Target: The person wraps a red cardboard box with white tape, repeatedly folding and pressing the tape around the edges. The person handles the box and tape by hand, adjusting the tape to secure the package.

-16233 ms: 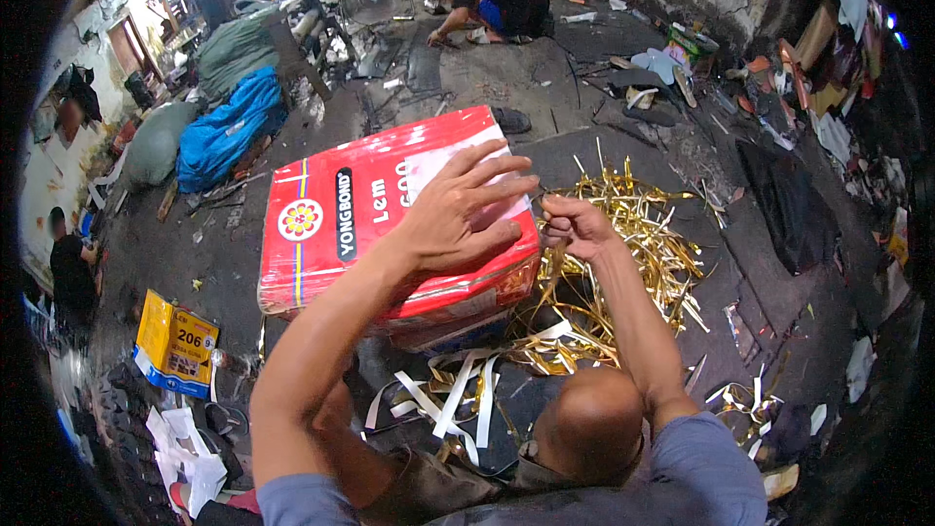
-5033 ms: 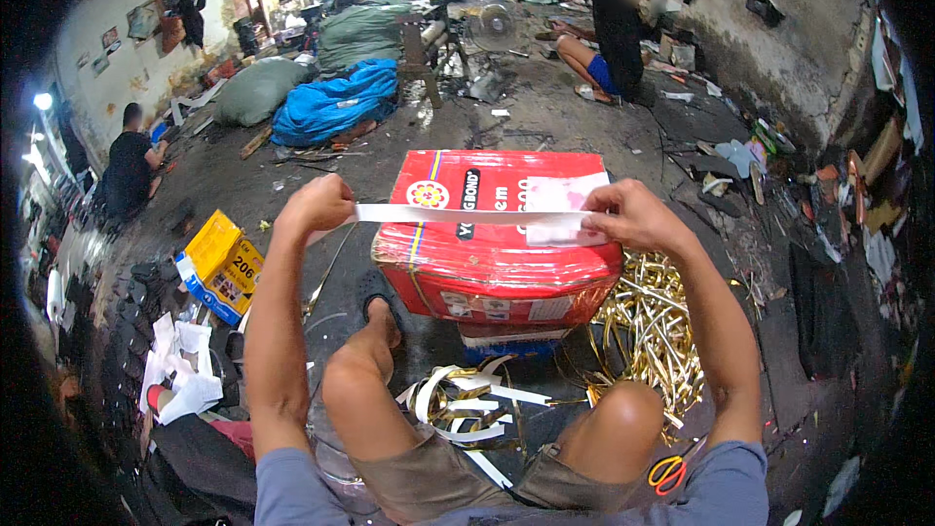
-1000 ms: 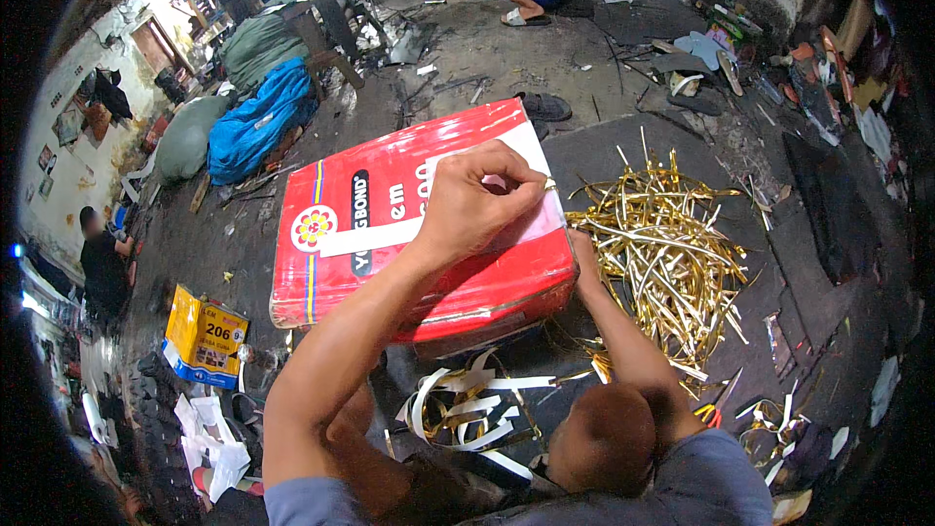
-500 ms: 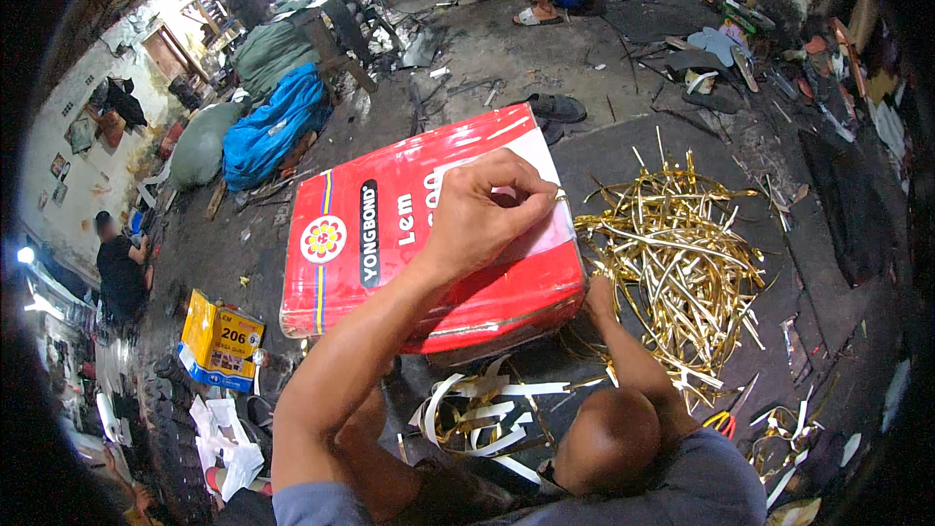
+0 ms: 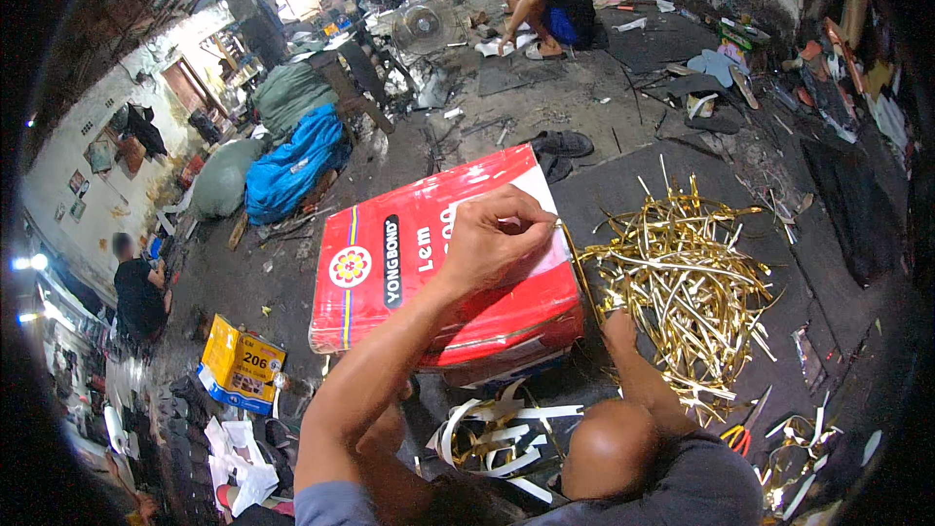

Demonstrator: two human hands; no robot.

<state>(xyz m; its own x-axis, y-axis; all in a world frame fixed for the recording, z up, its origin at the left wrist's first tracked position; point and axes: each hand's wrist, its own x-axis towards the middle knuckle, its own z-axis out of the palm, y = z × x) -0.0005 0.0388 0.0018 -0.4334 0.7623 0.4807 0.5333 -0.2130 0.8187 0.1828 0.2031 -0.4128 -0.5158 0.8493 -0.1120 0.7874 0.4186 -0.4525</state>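
Note:
On top of a red cardboard box [image 5: 506, 317] my left hand [image 5: 495, 239] is closed in a pinch near the right edge, thumb against fingertips. It grips the end of a thin gold strip [image 5: 581, 278], which runs down along the box's right side. Lower down, beside that side, my right hand [image 5: 619, 329] has its fingers closed around the same strip, with the fingertips partly hidden. Just right of it lies a large tangled pile of gold strips [image 5: 687, 282], some showing white backs.
White and gold offcuts [image 5: 506, 429] lie between my legs. Scissors with orange-red handles [image 5: 745, 433] rest at right. A yellow carton [image 5: 243, 365] stands at left, a dark sandal [image 5: 563, 143] beyond the box. Another person [image 5: 555, 0] crouches far back; one more [image 5: 141, 282] is at left.
The view has tilted up, and the scene sits lower and further right. The strip between my hands shows more clearly. My left hand keeps its pinch. More of the far person shows, reaching down.

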